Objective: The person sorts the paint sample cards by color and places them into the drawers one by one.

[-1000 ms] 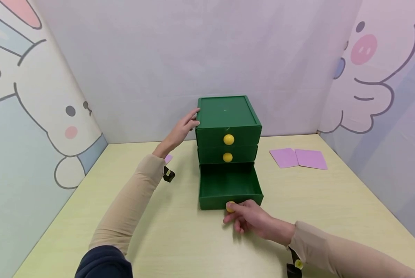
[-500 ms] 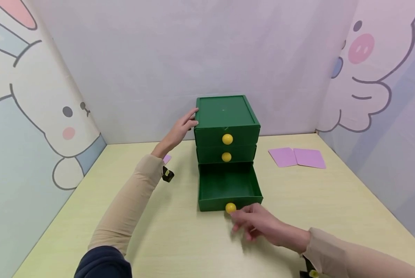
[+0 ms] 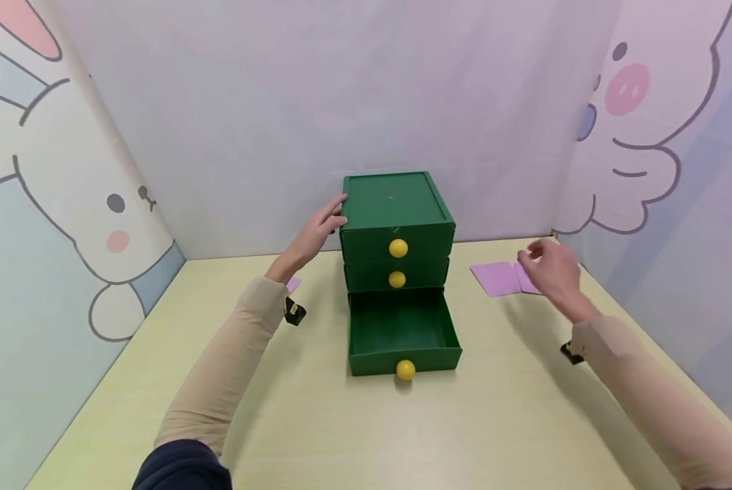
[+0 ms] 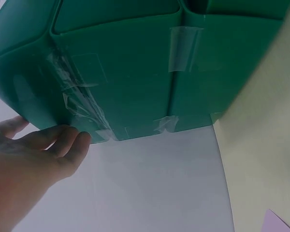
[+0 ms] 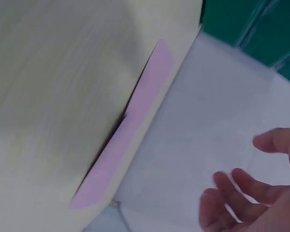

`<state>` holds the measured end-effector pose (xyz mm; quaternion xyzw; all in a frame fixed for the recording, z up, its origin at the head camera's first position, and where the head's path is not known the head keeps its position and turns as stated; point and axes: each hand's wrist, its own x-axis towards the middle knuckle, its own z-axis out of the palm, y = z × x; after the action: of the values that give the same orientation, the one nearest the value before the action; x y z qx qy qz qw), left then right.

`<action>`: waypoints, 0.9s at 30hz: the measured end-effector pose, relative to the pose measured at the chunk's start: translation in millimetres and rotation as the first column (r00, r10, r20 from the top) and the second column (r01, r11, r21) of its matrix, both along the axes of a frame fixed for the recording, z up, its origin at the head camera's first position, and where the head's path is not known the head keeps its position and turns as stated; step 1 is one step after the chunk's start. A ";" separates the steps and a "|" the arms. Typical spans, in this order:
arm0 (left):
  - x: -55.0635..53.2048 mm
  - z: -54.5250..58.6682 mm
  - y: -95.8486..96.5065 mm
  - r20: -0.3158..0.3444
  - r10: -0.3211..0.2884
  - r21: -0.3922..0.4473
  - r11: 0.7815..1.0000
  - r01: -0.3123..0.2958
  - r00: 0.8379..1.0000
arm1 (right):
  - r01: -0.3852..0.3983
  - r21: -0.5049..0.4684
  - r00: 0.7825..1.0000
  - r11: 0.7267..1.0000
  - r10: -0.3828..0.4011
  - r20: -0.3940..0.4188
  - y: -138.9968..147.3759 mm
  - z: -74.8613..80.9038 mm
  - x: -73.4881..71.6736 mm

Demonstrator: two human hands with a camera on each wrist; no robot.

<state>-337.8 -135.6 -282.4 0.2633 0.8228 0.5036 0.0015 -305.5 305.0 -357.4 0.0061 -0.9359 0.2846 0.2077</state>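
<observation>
A green drawer unit (image 3: 396,201) with yellow round knobs stands mid-table, its bottom drawer (image 3: 405,361) pulled out and bare inside. My left hand (image 3: 313,238) rests its fingertips on the unit's upper left side; the left wrist view shows those fingers (image 4: 65,142) at the side panel's edge, beside clear tape strips. My right hand (image 3: 552,272) hovers above the pink-purple cards on the right, thumb and fingers apart with nothing between them. One card (image 3: 496,278) shows whole; the other card (image 3: 528,280) is partly hidden behind that hand. In the right wrist view the cards (image 5: 123,130) lie edge to edge.
Another pink card (image 3: 293,284) lies left of the unit, mostly behind my left wrist. A pale wall (image 3: 267,136) closes off the table's back edge, and side panels with cartoon animals stand left and right. The open drawer juts toward the front.
My right hand has let go of the bottom drawer's knob and moved right and back, up to above the cards. The left hand stays on the unit, and the drawer remains out.
</observation>
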 end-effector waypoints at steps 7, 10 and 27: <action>18.4 14.1 4.7 0.008 0.002 -0.027 1.000 -0.002 1.000 | -0.009 0.225 0.856 0.974 -0.109 0.506 49.6 -18.3 -34.6; 20.8 16.0 5.7 0.009 0.003 -0.027 1.000 -0.003 1.000 | -0.003 0.208 0.789 0.978 -0.126 0.602 50.7 -25.3 -39.0; -9.5 -8.9 -1.7 -0.010 0.022 -0.013 1.000 -0.022 1.000 | 0.095 0.212 0.789 0.973 -0.203 0.580 37.4 -31.1 -48.4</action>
<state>-347.3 -137.3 -291.3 0.2567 0.8289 0.4969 -0.0064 -353.9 342.4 -388.5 -0.1400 -0.9719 0.1728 -0.0775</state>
